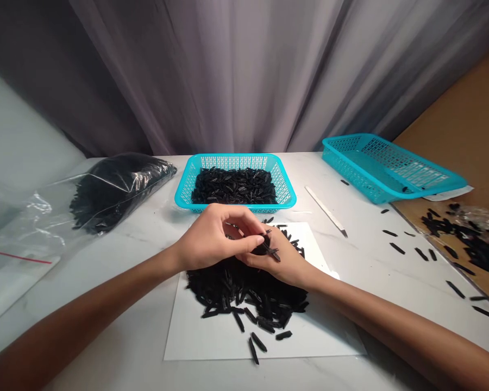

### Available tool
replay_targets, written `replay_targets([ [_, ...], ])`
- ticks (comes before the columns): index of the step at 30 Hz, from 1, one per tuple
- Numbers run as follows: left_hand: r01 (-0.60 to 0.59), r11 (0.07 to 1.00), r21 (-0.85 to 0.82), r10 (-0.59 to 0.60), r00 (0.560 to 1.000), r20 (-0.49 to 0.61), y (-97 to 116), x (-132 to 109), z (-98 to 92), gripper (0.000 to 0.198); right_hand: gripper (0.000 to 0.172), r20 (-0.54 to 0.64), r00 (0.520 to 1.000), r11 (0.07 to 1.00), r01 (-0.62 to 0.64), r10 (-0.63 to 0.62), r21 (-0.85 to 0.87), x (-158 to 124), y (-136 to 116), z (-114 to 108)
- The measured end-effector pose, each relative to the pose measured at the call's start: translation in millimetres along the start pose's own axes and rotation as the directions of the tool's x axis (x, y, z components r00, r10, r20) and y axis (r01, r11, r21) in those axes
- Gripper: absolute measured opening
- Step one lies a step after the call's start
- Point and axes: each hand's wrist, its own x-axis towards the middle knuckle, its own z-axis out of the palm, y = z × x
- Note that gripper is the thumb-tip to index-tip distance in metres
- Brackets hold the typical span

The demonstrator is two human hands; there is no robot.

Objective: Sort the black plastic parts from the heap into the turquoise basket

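Observation:
My left hand (212, 239) and my right hand (285, 263) meet above a heap of thin black sticks (244, 290), which lies on a white paper sheet (204, 339). A small bunch of black sticks (269, 248) sits at my right fingers, and my left fingertips pinch into it. The hands hide the upper middle of the heap. Several loose sticks lie near the sheet's lower edge.
A turquoise basket (235, 182) full of black sticks stands behind the sheet, and an empty-looking turquoise basket (391, 168) sits at the right. A black-filled plastic bag (114, 193) lies left. A pale strip (325, 209) and scattered sticks lie right, with more on cardboard (464, 136).

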Motion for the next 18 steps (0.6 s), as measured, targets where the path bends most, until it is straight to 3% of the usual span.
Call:
replay_targets([
  [4, 0.070, 0.973, -0.220, -0.070, 0.997, 0.008, -6.0, 4.3, -3.2, 0.009, 0.016, -0.019, 0.999, 0.998, -0.030, 0.029, -0.061, -0.3, -2.3, -0.3],
  [8, 0.107, 0.955, -0.278, -0.120, 0.992, -0.032, -12.0, 7.8, -4.9, 0.013, 0.019, -0.030, 0.999, 0.997, -0.029, 0.027, -0.072, -0.9, -0.6, -1.8],
  [14, 0.124, 0.992, -0.030, -0.127, 0.984, -0.123, -11.6, 5.9, -4.9, 0.018, 0.021, -0.045, 0.996, 0.997, -0.072, 0.071, -0.038, -1.8, 1.5, -1.9],
  [18, 0.139, 0.990, 0.034, -0.136, 0.987, -0.080, -7.4, 4.7, -6.5, 0.023, 0.024, -0.016, 0.995, 0.995, -0.100, 0.100, 0.017, -2.2, -0.4, -0.2],
])
